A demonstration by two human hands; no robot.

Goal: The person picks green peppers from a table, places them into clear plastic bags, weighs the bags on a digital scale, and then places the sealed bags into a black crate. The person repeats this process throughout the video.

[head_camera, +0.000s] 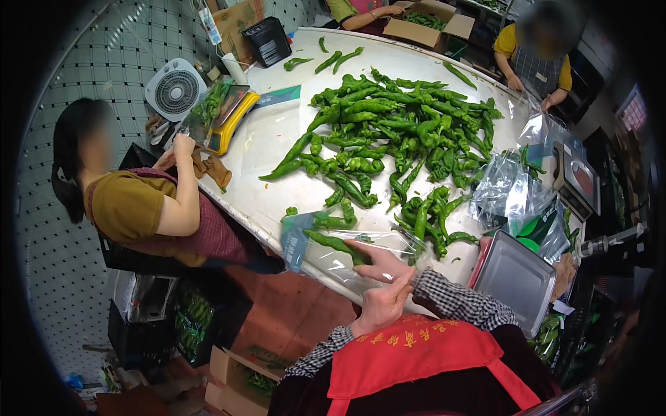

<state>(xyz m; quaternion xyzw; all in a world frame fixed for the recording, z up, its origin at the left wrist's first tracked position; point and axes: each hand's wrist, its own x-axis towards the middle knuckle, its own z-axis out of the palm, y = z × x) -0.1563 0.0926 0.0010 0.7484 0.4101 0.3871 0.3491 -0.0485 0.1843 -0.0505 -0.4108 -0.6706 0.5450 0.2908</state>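
Note:
My right hand (382,262) is inside a clear plastic bag (333,270) near the front edge of the table. Its fingers are around the end of a long green pepper (330,241) in the bag. My left hand (382,304) holds the bag's mouth by my right wrist. The bag has a printed blue-green band at its far end. Just beyond the bag, a large heap of twisted green peppers (395,125) covers the middle of the white table (255,192). A smaller cluster of peppers (429,216) lies nearer my right hand.
At right are a grey metal tray (512,281), loose clear bags (510,192) and a scale (575,177). A yellow scale (234,122) with a filled bag stands at left. Co-workers stand at left (140,208), far right (541,62) and behind a cardboard box (421,28).

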